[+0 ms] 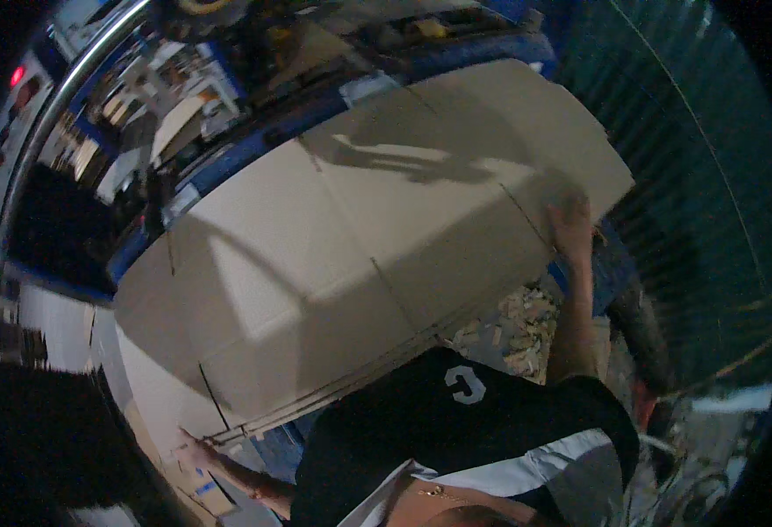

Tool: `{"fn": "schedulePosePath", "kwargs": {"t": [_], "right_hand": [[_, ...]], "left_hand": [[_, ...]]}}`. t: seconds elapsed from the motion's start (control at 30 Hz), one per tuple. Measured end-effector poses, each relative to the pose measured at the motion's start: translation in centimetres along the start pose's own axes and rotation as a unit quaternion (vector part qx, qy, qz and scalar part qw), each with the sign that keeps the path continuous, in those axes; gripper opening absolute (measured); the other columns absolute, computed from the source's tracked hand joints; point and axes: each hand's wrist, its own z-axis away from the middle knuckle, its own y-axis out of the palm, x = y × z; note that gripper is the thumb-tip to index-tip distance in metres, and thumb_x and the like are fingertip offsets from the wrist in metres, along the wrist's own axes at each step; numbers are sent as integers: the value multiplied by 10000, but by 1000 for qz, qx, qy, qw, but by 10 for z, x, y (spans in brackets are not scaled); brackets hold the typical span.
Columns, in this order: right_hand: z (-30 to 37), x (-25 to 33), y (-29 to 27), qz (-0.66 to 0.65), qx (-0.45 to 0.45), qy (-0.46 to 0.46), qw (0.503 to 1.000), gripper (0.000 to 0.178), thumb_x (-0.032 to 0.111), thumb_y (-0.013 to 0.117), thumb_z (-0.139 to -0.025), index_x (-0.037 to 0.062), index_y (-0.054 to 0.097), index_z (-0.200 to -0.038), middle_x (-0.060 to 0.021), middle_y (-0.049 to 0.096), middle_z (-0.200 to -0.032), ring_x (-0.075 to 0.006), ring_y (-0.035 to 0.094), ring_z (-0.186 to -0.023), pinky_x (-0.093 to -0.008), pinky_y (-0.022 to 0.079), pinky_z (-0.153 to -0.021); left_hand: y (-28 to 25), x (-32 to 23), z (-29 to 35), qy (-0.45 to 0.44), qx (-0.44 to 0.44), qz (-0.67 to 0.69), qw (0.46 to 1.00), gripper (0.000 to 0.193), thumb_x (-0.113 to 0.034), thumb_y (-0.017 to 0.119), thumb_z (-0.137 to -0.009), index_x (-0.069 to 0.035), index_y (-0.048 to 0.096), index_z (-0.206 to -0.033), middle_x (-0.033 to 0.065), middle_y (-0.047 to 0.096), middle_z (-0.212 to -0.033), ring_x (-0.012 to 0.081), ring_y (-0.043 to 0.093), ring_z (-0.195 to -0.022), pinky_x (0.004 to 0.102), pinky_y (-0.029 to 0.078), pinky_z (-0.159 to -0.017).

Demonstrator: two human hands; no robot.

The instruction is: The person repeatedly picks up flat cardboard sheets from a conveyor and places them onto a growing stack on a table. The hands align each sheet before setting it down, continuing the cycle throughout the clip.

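A wide, flat cardboard box blank (351, 228) with slots and crease lines spreads out before me. Along its near side several sheet edges show, one upon another. At its near left corner, my left hand (194, 450) is closed round the edge; most of its fingers are blurred or hidden. My right hand (572, 230) rests on the right end of the cardboard, fingers stretched out over its top face. A curved shadow falls across the sheet.
Behind the cardboard runs a blue machine frame (289, 119), with a curved metal rail (79, 75) at the far left. Cardboard scraps (526, 329) lie below the near right edge. A dark green corrugated wall (702, 176) stands on the right.
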Motion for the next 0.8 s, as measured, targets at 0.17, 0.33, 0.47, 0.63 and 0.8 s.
{"fn": "schedulePosePath", "kwargs": {"t": [0.17, 0.33, 0.47, 0.63, 0.8], "right_hand": [[-15, 12, 5, -147, 17, 97, 984, 653, 353, 596, -818, -29, 388, -1304, -201, 414, -1340, -378, 328, -1273, -387, 268, -1058], [-41, 17, -1, -653, -191, 259, 685, 530, 264, 580, -833, 5, 433, -1271, -150, 500, -1230, -272, 461, -1135, -405, 380, -954], [-78, -18, -2, -742, -124, 279, 597, 462, 183, 548, -851, 11, 424, -1261, -134, 501, -1218, -254, 518, -1034, -375, 440, -861], [-103, -21, -46, -710, -31, 113, 694, 416, 136, 506, -874, 27, 429, -1267, -113, 539, -1171, -222, 552, -971, -356, 472, -811], [26, 27, -103, -533, -38, -92, 841, 411, 184, 555, -872, 13, 464, -1234, -104, 572, -1139, -228, 581, -952, -357, 484, -810]], "left_hand": [[-10, 28, 1, -145, 114, 27, 982, 714, -541, 550, -801, -35, 441, -1293, 171, 544, -1209, 339, 538, -1051, 426, 418, -839], [-31, 28, -10, -47, -25, 334, 941, 511, -273, 567, -882, -41, 429, -1315, 166, 517, -1255, 223, 544, -1020, 329, 441, -794], [-18, 43, -38, -94, -76, 582, 804, 504, -170, 582, -845, -3, 422, -1293, 143, 497, -1169, 218, 505, -981, 337, 433, -768], [8, 45, -64, -319, 196, 695, 614, 269, -105, 487, -892, 77, 543, -1083, 107, 607, -953, 196, 558, -874, 306, 462, -750], [-51, 25, 6, 195, 161, 83, 964, 267, -33, 536, -832, 19, 562, -1093, 128, 584, -1021, 195, 548, -942, 307, 447, -808]]}}
